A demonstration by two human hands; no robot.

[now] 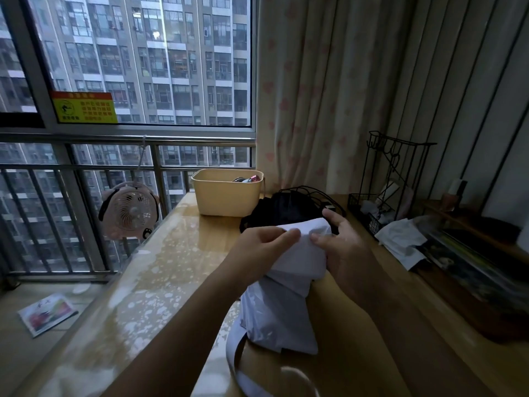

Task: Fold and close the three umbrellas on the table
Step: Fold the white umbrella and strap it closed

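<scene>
Left hand [262,247] pinches the pale umbrella [286,296], thumb and curled fingers gathering a fold of its cloth near the top. The right hand [345,247] is on it too, thumb pressed into the fabric and fingers wrapped round the far side. The umbrella is bunched and only partly folded, held between both hands just above the wooden table [366,368], and its strap [232,356] trails down on the near side. Behind the hands a black umbrella [283,210] lies collapsed on the table, just beside a beige basket [226,199]. A wire rack [400,156] stands to the right, and a small fan [128,210] hangs on the railing to the left.
</scene>
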